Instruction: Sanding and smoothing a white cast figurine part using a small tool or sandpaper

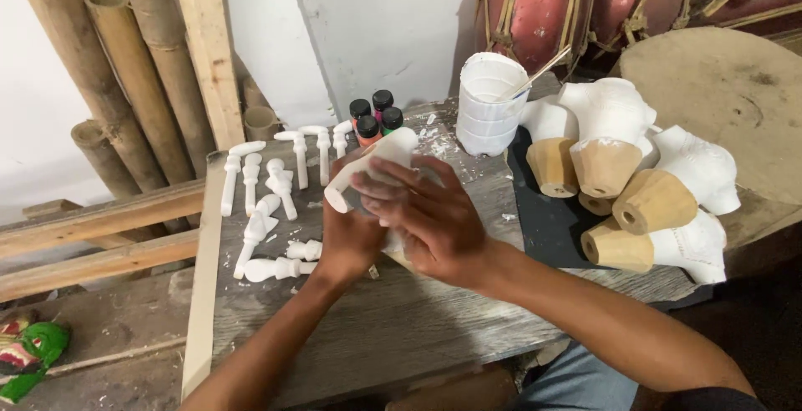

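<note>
Left hand (347,240): grasps a white carved piece (372,164) from below, above the middle of the surface (401,327).
Right hand (426,215): lies flat over the same piece, fingers spread, covering its near part.
White turned pieces (267,202): about ten, laid out on the left of the surface.
Paint bottles (376,114): four, black-capped, at the far edge.
White cup (490,102): one, far right of the hands, holding a stick (543,68).
Carved torsos (635,177): about five, white with bare wooden bases, heaped at right.
Bamboo poles (125,68): several, leaning far left.
</note>
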